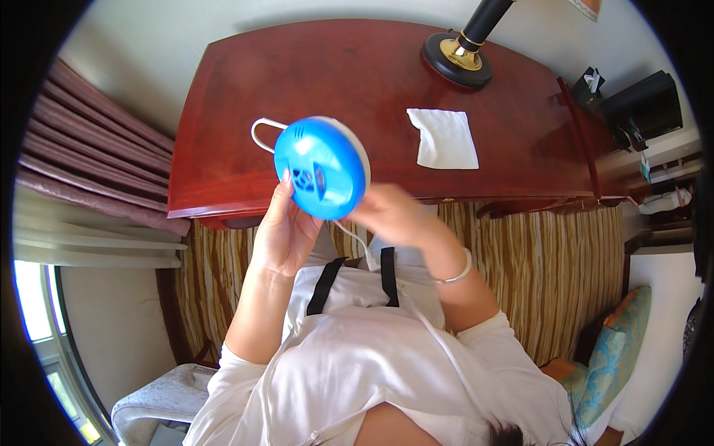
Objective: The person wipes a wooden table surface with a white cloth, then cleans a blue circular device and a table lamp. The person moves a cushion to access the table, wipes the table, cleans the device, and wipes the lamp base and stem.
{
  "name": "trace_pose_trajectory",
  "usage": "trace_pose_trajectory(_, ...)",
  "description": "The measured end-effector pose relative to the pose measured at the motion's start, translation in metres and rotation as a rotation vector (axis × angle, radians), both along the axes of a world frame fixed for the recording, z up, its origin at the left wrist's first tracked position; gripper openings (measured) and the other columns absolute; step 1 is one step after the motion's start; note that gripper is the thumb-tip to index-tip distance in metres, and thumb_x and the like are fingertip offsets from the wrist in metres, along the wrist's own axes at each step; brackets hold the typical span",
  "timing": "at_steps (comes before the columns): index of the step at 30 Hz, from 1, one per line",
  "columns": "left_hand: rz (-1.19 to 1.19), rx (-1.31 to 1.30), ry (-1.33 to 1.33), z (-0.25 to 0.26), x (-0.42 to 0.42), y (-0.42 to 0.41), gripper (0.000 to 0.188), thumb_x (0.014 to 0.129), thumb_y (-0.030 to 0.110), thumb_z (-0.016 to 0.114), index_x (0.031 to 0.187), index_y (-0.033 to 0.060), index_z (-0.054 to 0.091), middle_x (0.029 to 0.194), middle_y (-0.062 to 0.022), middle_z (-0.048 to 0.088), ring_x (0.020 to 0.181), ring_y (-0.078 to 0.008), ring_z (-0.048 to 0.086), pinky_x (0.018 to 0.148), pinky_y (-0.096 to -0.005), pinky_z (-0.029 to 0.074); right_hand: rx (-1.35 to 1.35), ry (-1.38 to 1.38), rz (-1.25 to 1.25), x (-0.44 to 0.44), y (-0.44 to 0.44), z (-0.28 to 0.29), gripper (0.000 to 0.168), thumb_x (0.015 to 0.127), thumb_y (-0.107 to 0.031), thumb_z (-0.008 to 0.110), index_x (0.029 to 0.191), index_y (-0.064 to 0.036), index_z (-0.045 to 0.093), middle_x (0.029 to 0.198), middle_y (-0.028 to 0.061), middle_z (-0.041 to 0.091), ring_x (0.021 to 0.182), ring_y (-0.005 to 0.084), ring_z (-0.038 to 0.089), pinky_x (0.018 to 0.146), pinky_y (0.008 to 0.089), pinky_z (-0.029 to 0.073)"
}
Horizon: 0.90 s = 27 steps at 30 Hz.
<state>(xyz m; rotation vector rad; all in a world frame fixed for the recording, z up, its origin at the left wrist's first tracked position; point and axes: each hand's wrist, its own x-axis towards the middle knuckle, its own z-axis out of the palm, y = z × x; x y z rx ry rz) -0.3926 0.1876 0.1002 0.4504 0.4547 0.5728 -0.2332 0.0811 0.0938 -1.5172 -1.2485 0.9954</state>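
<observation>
A round blue plastic appliance (pixel 318 167) with a white rim is raised before me, over the front part of the desk. Its blue face has a fan-like grille opening and small vent slots. My left hand (pixel 290 223) grips its lower left side, thumb on the face and fingers beneath. Motion blurs my right hand (pixel 390 214) at the lower right rim; its fingertips are hidden, so contact is unclear. A white cord loop (pixel 259 134) sticks out on the left. Below the appliance, a white cable (pixel 354 237) hangs down to a white connector (pixel 372 262) near my lap.
On the reddish wooden desk (pixel 240 95) lie a folded white cloth (pixel 446 142) and, farther back, a black-and-gold lamp base (pixel 460 58). Purple curtains (pixel 95 128) hang on the left. A grey upholstered seat (pixel 162 390) and a patterned cushion (pixel 613 357) stand behind me.
</observation>
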Motion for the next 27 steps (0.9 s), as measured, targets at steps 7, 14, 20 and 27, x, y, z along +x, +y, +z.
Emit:
trace_pose_trajectory(7, 0.104, 0.028, 0.208, 0.001, 0.009, -0.008, 0.066, 0.093, 0.041, 0.065, 0.141, 0.0064, 0.037, 0.135, -0.0105, 0.051, 0.122, -0.0217, 0.054, 0.103, -0.0374, 0.049, -0.205, -1.263, -0.548, 0.111, -0.017, -0.035, 0.046, 0.096, -0.034, 0.054, 0.138, -0.015, 0.052, 0.151, 0.0143, 0.04, 0.139, 0.0396, 0.035, 0.112, 0.0585, 0.025)
trace_pose_trajectory(14, 0.188, 0.226, 0.12, -0.012, 0.013, -0.022, 0.052, 0.099, 0.04, 0.056, 0.136, 0.0067, 0.043, 0.13, -0.0084, 0.054, 0.12, -0.0174, 0.053, 0.102, -0.0364, 0.046, -0.186, -0.587, -0.692, 0.134, -0.019, -0.058, 0.043, 0.101, -0.027, 0.044, 0.14, -0.011, 0.049, 0.141, 0.0234, 0.049, 0.134, 0.0373, 0.043, 0.111, 0.0427, 0.033)
trace_pose_trajectory(20, 0.095, 0.346, 0.17, -0.006, 0.018, -0.033, 0.036, 0.097, 0.035, 0.062, 0.116, 0.0071, 0.05, 0.111, -0.0051, 0.06, 0.105, -0.0123, 0.055, 0.093, -0.031, 0.047, 0.534, 0.339, -0.684, 0.046, -0.03, 0.001, 0.043, 0.102, -0.022, 0.039, 0.134, 0.006, 0.047, 0.124, 0.0119, 0.059, 0.114, 0.0192, 0.057, 0.097, 0.0354, 0.044)
trace_pose_trajectory(27, 0.199, 0.29, 0.231, -0.011, 0.031, -0.044, 0.034, 0.105, 0.033, 0.044, 0.122, 0.0046, 0.05, 0.113, -0.0068, 0.061, 0.1, -0.0144, 0.061, 0.088, -0.0304, 0.052, 0.592, -0.143, -0.483, -0.025, -0.002, -0.011, 0.046, 0.105, -0.023, 0.035, 0.137, 0.006, 0.049, 0.15, 0.0259, 0.038, 0.141, 0.0396, 0.035, 0.115, 0.0448, 0.026)
